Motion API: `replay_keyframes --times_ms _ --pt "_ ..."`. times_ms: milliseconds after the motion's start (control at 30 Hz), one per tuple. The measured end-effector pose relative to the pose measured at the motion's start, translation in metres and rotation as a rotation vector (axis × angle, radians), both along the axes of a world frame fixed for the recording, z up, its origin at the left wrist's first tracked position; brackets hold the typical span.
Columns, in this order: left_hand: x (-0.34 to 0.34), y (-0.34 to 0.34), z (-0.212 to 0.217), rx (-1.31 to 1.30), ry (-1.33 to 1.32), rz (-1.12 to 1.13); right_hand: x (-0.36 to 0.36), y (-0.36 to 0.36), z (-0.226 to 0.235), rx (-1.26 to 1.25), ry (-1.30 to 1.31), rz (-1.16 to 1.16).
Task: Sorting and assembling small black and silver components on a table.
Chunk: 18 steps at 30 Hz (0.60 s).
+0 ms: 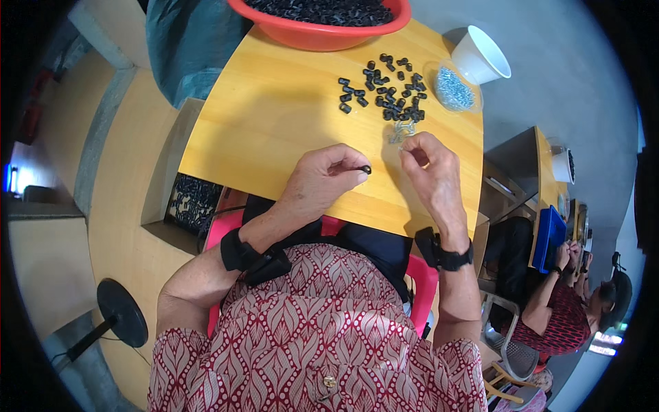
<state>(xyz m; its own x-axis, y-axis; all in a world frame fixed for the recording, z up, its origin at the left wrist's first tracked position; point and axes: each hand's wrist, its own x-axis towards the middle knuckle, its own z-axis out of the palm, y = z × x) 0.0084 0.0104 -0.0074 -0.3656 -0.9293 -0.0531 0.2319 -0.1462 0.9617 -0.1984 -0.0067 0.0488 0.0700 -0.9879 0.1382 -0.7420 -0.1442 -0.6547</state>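
Over the near part of the yellow table [274, 130], my left hand [319, 180] pinches a small black cylindrical piece [366, 169] between thumb and fingertips. My right hand [432, 172] is to the right, its thumb and fingers drawn together; whatever is between them is too small to make out. Just beyond its fingertips lies a little heap of small silver metal pieces [401, 130]. Farther back, several loose black cylindrical pieces [391, 89] are scattered, like the one in my left hand. A clear bowl [479, 103] full of small silver pieces stands at the right edge.
A red basin [322, 38] of black parts sits at the far edge. Behind the clear bowl a white cup [484, 56] leans over. Below the table's left side is a box [161, 223] with black parts. Another person [563, 316] works at a table with a blue tray [549, 237] on the right.
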Motion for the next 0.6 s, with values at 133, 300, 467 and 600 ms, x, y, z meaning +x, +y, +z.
replay_keyframes --times_ms 133,300,467,600 --pt "-0.004 -0.001 0.0 -0.055 -0.017 -0.006 0.014 0.02 0.016 -0.002 -0.124 0.137" --pt "-0.005 0.001 -0.001 -0.09 -0.04 0.022 0.022 0.027 0.016 -0.002 -0.171 0.267" --pt "-0.003 0.003 0.0 -0.199 -0.171 0.069 0.026 0.029 0.015 0.016 -0.154 0.274" --pt "-0.002 0.004 0.002 -0.212 -0.181 0.071 0.026 0.028 0.015 0.075 -0.218 0.286"
